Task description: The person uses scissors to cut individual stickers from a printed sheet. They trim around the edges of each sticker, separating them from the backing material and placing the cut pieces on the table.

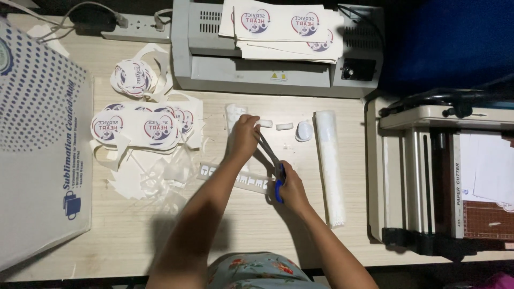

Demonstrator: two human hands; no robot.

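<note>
Gripping a pair of blue-handled scissors (274, 170), the right hand (289, 187) has its fingers closed through the handle loops. One pair of scissors is in view, above the middle of the wooden table (241, 225). Its long axis runs diagonally: the handles are low and to the right, and the blades point up and to the left, toward the left hand (243, 136). The left hand is clenched around a small white roll of material (263, 122), and one short end of it shows beyond the fingers, very near the blade tips. If the blades touch the roll, I cannot tell.

Two more small white pieces lie just right of that hand: one short roll (284, 126) and one rounder white piece (304, 130). One long white strip (330, 166) lies beside them, with its long axis running up and down the table. Under the forearms lies one narrow clear stencil strip (235, 178).

At the left there are several round-edged printed stickers (143, 127) in an overlapping heap, too many overlapped to count surely, with white paper scraps (134, 182) below them. One grey laminator (273, 69) at the top carries a stack of printed sheets (284, 27). One paper cutter (444, 182) stands at the right, and one big white box (37, 144) at the left.
</note>
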